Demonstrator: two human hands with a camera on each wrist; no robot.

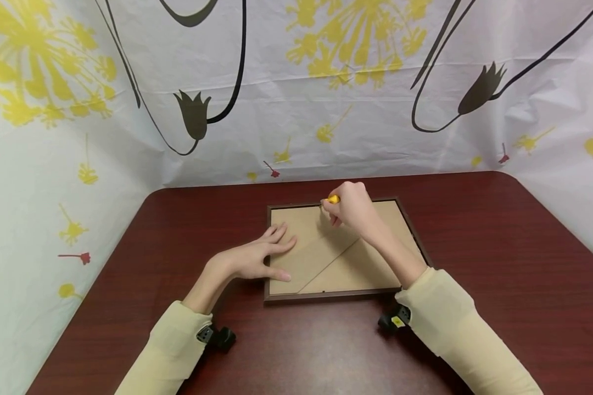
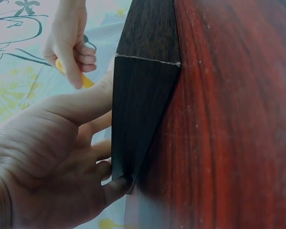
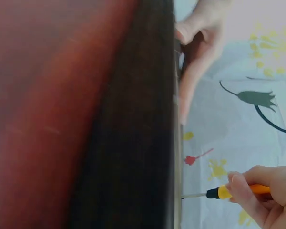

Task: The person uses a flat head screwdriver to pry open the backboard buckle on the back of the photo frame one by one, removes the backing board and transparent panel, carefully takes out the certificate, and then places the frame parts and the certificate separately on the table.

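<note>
A picture frame (image 1: 333,297) with a dark wooden rim lies face down, showing its tan backing board (image 1: 308,260). My left hand (image 1: 251,258) rests spread across the frame's left side, fingertips and thumb on the board. With my right hand (image 1: 354,207) I grip a screwdriver (image 3: 224,192) by its yellow and black handle. Its thin metal shaft points at the board's far edge, near the middle of the rim, and the tip appears to touch there. In the head view the fingers mostly hide the screwdriver.
The dark red table (image 1: 202,219) extends around the frame. Behind it hangs a white sheet (image 1: 277,131) with yellow and grey flower prints. Black wrist cameras sit at both cuffs, the right one (image 1: 394,320) close to the frame's near right corner. A diagonal line crosses the board.
</note>
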